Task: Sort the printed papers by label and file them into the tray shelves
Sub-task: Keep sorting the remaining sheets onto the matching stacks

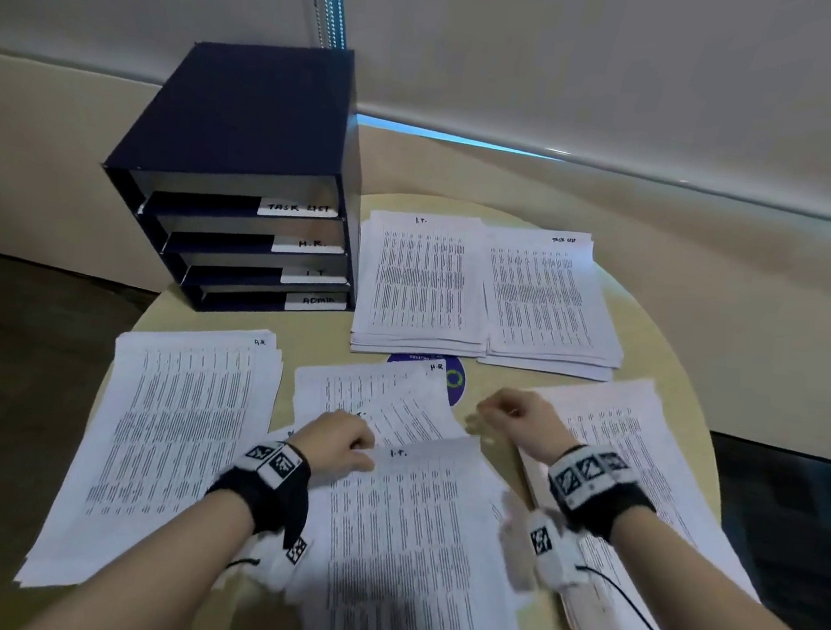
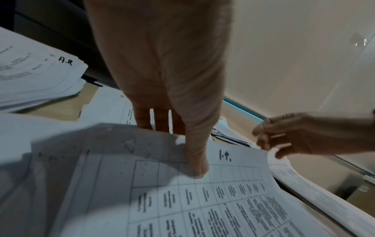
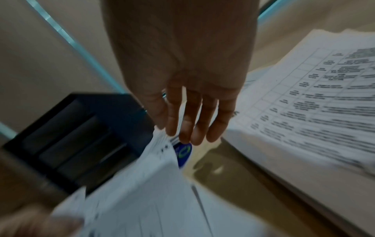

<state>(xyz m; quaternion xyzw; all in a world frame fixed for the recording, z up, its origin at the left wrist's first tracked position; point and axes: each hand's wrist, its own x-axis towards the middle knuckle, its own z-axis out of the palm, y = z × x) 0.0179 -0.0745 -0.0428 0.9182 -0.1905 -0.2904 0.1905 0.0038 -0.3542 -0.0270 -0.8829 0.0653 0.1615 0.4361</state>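
Observation:
A dark blue tray shelf unit (image 1: 247,143) stands at the table's back left, its shelves labelled TASK LIST, H.R., I.T. and ADMIN. My left hand (image 1: 343,445) pinches the top edge of a printed sheet marked I.T. (image 1: 404,544), lifted off the middle pile. In the left wrist view the thumb lies on top of this sheet (image 2: 202,208) and the fingers (image 2: 160,121) go under it. My right hand (image 1: 506,411) hovers by the sheet's far right corner, its fingers (image 3: 182,128) loose and nothing visibly held. Under the sheet lies a page marked H.R. (image 1: 374,392).
Sorted stacks lie on the round table (image 1: 656,350): an I.T. stack (image 1: 421,284) and a TASK LIST stack (image 1: 553,303) at the back, a stack at the left (image 1: 169,443), another under my right forearm (image 1: 622,429). A blue round sticker (image 1: 453,380) shows between them.

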